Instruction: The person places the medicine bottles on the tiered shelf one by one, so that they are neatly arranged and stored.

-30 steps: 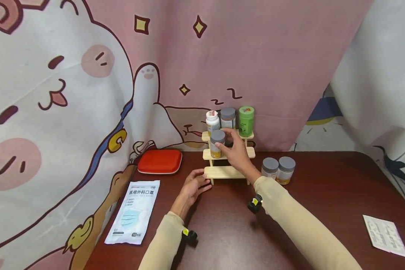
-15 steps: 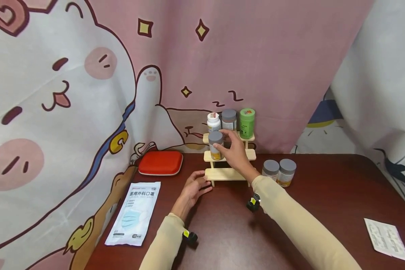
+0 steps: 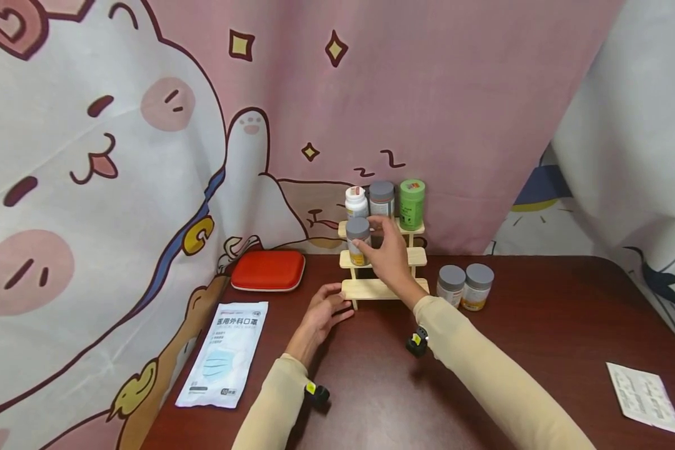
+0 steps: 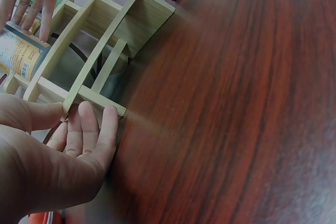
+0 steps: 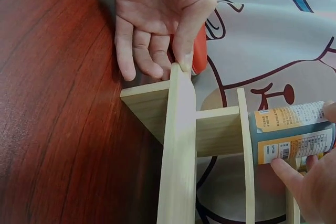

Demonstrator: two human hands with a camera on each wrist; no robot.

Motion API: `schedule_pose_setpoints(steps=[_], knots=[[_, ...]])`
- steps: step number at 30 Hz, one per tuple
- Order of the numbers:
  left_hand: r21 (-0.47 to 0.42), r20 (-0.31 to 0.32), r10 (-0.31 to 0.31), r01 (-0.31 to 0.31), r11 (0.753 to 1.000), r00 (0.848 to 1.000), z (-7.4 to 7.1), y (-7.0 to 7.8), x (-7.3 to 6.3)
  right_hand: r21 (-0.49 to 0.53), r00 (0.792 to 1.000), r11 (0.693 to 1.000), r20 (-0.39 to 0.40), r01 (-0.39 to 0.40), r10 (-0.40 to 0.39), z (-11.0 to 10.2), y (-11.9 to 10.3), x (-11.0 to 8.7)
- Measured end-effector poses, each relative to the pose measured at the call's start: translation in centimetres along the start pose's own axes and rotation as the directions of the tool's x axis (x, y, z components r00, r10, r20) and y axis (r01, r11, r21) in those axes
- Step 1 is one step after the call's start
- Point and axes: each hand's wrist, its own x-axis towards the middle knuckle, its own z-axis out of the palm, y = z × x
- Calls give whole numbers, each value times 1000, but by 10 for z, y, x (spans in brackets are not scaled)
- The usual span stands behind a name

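A small three-step wooden rack (image 3: 385, 289) stands on the table. At its left end my left hand (image 3: 320, 312) pinches the lowest step between thumb and fingers, as the left wrist view shows up close. My right hand (image 3: 392, 253) holds a grey-lidded supplement jar (image 3: 359, 242) upright on the left part of the middle step. In the right wrist view the jar's orange and white label (image 5: 294, 129) shows, and its base meets the step. On the top step are a white bottle (image 3: 356, 201), another grey-lidded jar (image 3: 382, 197) and a green bottle (image 3: 412, 206).
Two more grey-lidded jars (image 3: 451, 284) stand on the table right of the rack. A red zip case (image 3: 267, 270) and a face mask packet (image 3: 223, 355) lie to the left. A white packet (image 3: 645, 397) lies far right. A printed curtain (image 3: 455, 94) hangs behind.
My right hand has slid the jar slightly left along the middle step. My left hand has stayed on the lowest step. The head view has shifted a little.
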Motion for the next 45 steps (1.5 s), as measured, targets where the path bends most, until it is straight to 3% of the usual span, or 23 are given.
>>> schedule_pose_setpoints(steps=[4, 12, 25, 45], knots=[[-1, 2, -1, 1, 1000, 1000, -1, -1, -1, -25, 1000, 1000, 7, 3, -2, 2, 3, -3], [-11, 1, 20, -19, 1000, 1000, -2, -3, -2, 32, 999, 999, 48, -21, 20, -7, 8, -6], [-26, 1, 14, -14, 1000, 1000, -1, -2, 1, 19, 1000, 1000, -17, -9, 9, -39, 12, -15], [-27, 7, 15, -15, 1000, 1000, -1, -2, 2, -48, 993, 998, -112, -51, 45, -128, 28, -21]])
